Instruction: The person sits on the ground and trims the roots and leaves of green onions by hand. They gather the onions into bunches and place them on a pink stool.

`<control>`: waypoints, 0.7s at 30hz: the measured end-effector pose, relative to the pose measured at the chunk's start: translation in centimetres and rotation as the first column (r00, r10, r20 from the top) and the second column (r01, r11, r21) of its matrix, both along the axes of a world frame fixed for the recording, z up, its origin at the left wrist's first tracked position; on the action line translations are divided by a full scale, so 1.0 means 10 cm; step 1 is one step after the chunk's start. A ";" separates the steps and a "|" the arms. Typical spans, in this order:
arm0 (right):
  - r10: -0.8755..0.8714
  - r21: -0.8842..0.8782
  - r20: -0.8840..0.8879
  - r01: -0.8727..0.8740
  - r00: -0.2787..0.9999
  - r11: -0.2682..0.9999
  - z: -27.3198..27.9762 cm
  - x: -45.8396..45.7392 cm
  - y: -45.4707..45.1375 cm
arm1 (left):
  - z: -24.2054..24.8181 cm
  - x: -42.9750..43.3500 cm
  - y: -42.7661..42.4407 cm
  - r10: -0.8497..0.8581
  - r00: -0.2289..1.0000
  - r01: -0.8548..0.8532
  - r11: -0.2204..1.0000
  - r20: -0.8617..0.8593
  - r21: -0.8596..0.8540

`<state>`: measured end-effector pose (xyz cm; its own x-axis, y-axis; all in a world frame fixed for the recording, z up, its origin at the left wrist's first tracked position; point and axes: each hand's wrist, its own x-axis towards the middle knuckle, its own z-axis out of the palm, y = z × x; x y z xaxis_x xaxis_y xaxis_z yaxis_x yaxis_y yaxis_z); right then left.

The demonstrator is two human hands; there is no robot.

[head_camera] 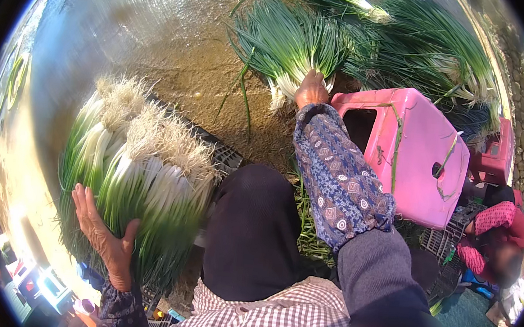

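Observation:
My right hand (pixel 313 90) reaches forward beside the pink stool and grips the white stalks of a bunch of spring onions (pixel 295 49). The green leaves fan away from me on the wet ground. On my left, large spring onion bundles (pixel 143 186) lie over a dark plastic crate (pixel 227 157), roots towards the top and leaves hanging down towards me. Against the green part of these bundles rests my left hand (pixel 108 239), thumb and fingers spread. A thin tie (pixel 67 189) crosses the leftmost bundle.
A pink plastic stool (pixel 430 164) lies tipped at my right. Behind it are more spring onions (pixel 439 57) in a heap and a red stool (pixel 494 153). Another person (pixel 501 231) is at the far right by dark crates (pixel 442 240). Loose green leaves (pixel 310 224) lie beside my knee.

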<state>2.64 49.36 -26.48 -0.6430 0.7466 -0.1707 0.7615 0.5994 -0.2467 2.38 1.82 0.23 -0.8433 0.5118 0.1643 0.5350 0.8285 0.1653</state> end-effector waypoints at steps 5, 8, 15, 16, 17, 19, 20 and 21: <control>-0.008 0.015 0.106 0.006 0.994 1.000 -0.03 -0.10 0.10 | 0.01 0.02 0.02 0.017 1.000 -0.017 1.000 0.020 -0.001; 0.004 0.021 0.055 -0.005 0.998 1.000 -0.02 -0.15 0.11 | 0.03 0.03 0.02 0.008 1.000 -0.008 1.000 0.003 0.003; -0.214 -0.426 -0.348 0.049 0.913 0.903 0.10 -0.28 -0.13 | -0.02 -0.03 -0.02 -0.020 0.998 0.021 1.000 -0.062 0.010; -0.468 -0.776 -0.383 -0.002 0.796 0.631 0.29 -0.25 -0.21 | -0.05 -0.04 -0.05 -0.018 0.998 0.019 1.000 -0.067 0.013; -0.676 -0.957 -0.286 -0.161 0.680 0.243 0.56 -0.19 -0.35 | -0.08 -0.01 -0.08 -0.003 0.997 0.004 1.000 -0.072 0.013; -0.858 -0.956 -0.213 -0.282 0.468 0.084 1.31 0.05 -0.66 | -0.08 0.05 -0.14 0.034 0.997 -0.033 0.999 -0.071 0.014; -0.877 -0.930 -0.214 -0.363 0.429 0.050 1.63 0.32 -0.67 | -0.09 0.01 -0.11 0.027 0.997 -0.026 1.000 -0.070 0.014; -0.873 -0.917 -0.285 -0.378 0.395 0.128 1.81 0.58 -0.70 | -0.07 0.00 -0.11 0.021 0.997 -0.021 1.000 -0.069 -0.001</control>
<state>8.46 42.39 -8.36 -0.6792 0.5771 -0.4535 -0.1321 -0.7039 -0.6979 2.36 0.69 -0.50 -0.8406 0.4941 0.2218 0.5273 0.8401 0.1269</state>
